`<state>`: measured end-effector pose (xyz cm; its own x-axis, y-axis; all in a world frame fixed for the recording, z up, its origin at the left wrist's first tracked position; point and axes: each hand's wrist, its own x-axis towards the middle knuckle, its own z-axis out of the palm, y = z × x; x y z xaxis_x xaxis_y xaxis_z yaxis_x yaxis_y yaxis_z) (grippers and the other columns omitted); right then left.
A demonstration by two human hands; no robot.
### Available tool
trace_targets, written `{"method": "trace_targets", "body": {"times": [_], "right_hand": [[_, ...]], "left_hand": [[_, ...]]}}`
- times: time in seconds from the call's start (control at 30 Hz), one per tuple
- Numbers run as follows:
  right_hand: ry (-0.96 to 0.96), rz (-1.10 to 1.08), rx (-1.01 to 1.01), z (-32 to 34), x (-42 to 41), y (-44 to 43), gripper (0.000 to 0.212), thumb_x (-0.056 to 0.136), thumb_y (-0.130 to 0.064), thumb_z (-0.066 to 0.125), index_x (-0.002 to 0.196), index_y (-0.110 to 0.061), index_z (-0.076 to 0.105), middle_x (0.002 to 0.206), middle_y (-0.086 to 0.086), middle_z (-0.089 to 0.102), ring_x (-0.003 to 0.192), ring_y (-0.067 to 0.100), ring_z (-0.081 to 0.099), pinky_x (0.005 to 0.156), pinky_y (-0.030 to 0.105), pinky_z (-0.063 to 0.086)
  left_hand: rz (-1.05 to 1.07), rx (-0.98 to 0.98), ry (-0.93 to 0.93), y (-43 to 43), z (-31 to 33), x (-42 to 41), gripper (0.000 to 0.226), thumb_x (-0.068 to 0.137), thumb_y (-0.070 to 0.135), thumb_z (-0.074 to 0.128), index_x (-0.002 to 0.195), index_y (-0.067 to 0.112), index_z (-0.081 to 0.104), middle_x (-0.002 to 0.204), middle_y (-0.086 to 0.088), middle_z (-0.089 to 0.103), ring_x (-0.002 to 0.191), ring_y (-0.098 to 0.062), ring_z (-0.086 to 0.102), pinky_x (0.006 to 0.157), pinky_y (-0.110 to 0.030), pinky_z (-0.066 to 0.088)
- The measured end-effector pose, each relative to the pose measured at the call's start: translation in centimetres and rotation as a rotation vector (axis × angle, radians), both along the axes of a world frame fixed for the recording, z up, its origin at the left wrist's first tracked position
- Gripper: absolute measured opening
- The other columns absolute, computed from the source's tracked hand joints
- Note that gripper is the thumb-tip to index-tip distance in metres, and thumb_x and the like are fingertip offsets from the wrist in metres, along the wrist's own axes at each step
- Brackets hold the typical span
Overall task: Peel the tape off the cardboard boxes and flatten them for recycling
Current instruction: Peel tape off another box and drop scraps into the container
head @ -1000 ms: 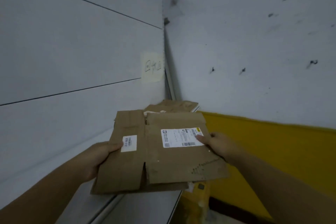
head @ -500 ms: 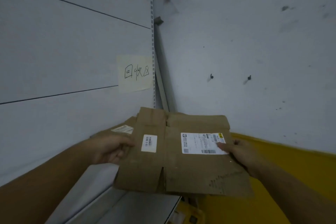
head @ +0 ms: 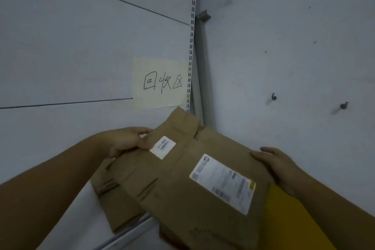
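A flattened brown cardboard box lies tilted in front of me, with a small white sticker near its left corner and a large shipping label on its right half. My left hand grips the box's left edge beside the small sticker. At the right edge my right hand holds the box, fingers over the top. Another flattened cardboard piece lies underneath, sticking out at the lower left.
A pale paper note with handwritten characters is stuck on the grey panel wall. A slotted metal upright runs down the corner. The right wall has small hooks. A yellow surface lies at the lower right, and a grey shelf below.
The box has been carried forward and lowered onto the cardboard in the corner, rotating clockwise. My view has moved closer to the wall note.
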<state>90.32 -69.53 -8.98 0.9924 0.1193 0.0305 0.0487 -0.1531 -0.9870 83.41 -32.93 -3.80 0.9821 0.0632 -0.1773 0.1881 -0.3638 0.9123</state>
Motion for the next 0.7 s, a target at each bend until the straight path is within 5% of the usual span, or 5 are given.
{"method": "trace_targets", "body": {"times": [0.13,0.27,0.43,0.53,0.7], "right_hand": [[0.003,0.232,-0.258,2.2,5.8,-0.3,0.039,0.079,-0.032,0.070,0.114,-0.015,0.065,0.099,0.009,0.073,0.087,0.027,0.071,0.082,0.042,0.056],[-0.016,0.382,-0.486,3.5,10.7,0.2,0.027,0.084,-0.034,0.065,0.105,-0.016,0.069,0.094,0.005,0.074,0.083,0.023,0.072,0.076,0.038,0.057],[-0.163,0.486,-0.678,1.4,16.4,1.5,0.028,0.091,-0.026,0.059,0.118,-0.031,0.052,0.111,-0.009,0.063,0.102,0.013,0.062,0.091,0.033,0.051],[-0.218,0.510,-0.639,0.7,20.5,1.7,0.029,0.093,-0.021,0.056,0.117,-0.034,0.046,0.108,-0.012,0.059,0.096,0.006,0.058,0.081,0.023,0.049],[-0.231,0.589,-0.541,0.0,27.8,2.5,0.042,0.091,-0.017,0.059,0.131,-0.018,0.047,0.122,0.002,0.054,0.109,0.022,0.056,0.093,0.037,0.046]], "left_hand": [[0.005,0.014,-0.019,-0.3,0.6,7.2,0.053,0.084,0.003,0.065,0.127,0.031,0.051,0.112,-0.008,0.064,0.097,-0.028,0.063,0.074,-0.035,0.054],[0.024,0.077,-0.111,-0.9,2.5,14.0,0.045,0.081,0.006,0.069,0.119,0.030,0.060,0.112,-0.011,0.065,0.100,-0.031,0.063,0.084,-0.040,0.053],[0.045,0.432,-0.160,-2.2,2.7,19.6,0.043,0.081,0.024,0.072,0.122,0.028,0.059,0.114,-0.002,0.058,0.101,-0.022,0.058,0.092,-0.035,0.046],[0.118,0.681,-0.217,-3.0,2.2,21.4,0.051,0.085,0.037,0.067,0.132,0.024,0.050,0.112,-0.001,0.056,0.098,-0.019,0.054,0.093,-0.031,0.042],[0.518,1.117,-0.331,-4.5,0.9,20.6,0.036,0.092,0.039,0.053,0.125,0.026,0.054,0.121,0.004,0.062,0.109,-0.020,0.054,0.103,-0.042,0.037]]}}
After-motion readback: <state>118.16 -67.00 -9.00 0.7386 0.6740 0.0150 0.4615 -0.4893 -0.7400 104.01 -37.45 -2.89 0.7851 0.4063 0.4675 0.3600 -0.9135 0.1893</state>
